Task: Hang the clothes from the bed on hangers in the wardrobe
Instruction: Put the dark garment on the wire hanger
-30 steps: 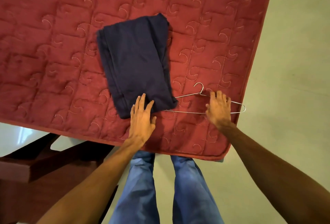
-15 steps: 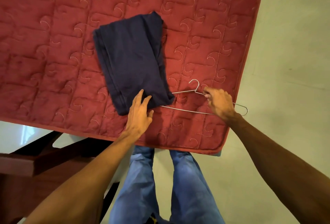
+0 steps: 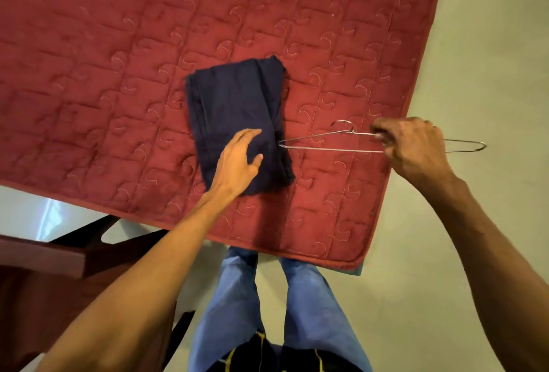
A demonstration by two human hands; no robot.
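my left hand (image 3: 237,161) lies flat on the folded navy garment (image 3: 234,104), fingers straight and slightly spread, pinning it to the red quilted mattress (image 3: 118,74) toward its near right corner. my right hand (image 3: 416,146) curls its fingers round the wire hanger (image 3: 326,148) just right of the hook. the hanger's left tip touches the garment's right edge. i judge the step is threading the fold: i'd slide the wire left, low and level, lifting the top layer so nothing snags.
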